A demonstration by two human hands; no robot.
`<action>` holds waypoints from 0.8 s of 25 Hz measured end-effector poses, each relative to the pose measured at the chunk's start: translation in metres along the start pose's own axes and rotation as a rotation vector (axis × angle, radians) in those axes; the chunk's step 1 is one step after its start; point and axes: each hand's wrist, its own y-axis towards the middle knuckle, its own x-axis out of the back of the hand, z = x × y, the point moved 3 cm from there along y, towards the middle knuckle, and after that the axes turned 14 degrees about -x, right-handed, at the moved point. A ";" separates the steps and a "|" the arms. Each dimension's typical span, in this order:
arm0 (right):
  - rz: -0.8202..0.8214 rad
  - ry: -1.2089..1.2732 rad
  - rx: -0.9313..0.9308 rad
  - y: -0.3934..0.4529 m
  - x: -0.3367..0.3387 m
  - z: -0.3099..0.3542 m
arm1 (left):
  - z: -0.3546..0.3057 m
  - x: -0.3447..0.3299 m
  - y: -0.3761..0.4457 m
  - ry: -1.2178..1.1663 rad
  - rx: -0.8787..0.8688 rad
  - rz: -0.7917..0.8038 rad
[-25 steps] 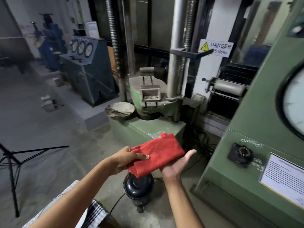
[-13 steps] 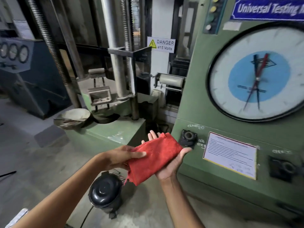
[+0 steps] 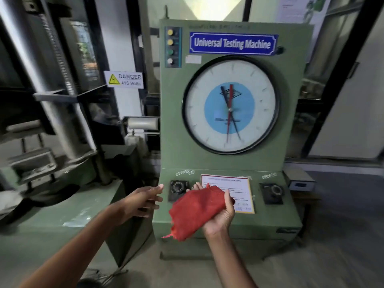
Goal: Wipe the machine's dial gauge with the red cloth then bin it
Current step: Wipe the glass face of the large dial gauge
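Observation:
The round dial gauge, white with a blue centre and red and black needles, fills the upper face of the green testing machine straight ahead. A folded red cloth lies in my right hand, palm up, fingers curled around its far edge, well below the gauge and in front of the control panel. My left hand hovers open just left of the cloth, not touching it. A dark round bin peeks in at the bottom edge.
A black knob and another knob flank a white instruction sheet on the console. To the left stand steel columns, the green loading base and a danger sign. A small grey box sits at right.
The view has swung right and up, so the gauge is now centred. My left hand has let go of the cloth and pulled away left; my right hand alone holds it.

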 end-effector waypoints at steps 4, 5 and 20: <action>0.009 0.071 0.107 -0.016 -0.012 0.087 | -0.032 -0.040 0.056 0.042 -0.049 0.004; 0.004 0.067 0.120 -0.017 -0.014 0.112 | -0.041 -0.051 0.070 0.052 -0.059 0.001; -0.192 -0.220 0.253 0.088 -0.129 0.364 | -0.229 -0.054 0.248 0.602 -0.512 -0.425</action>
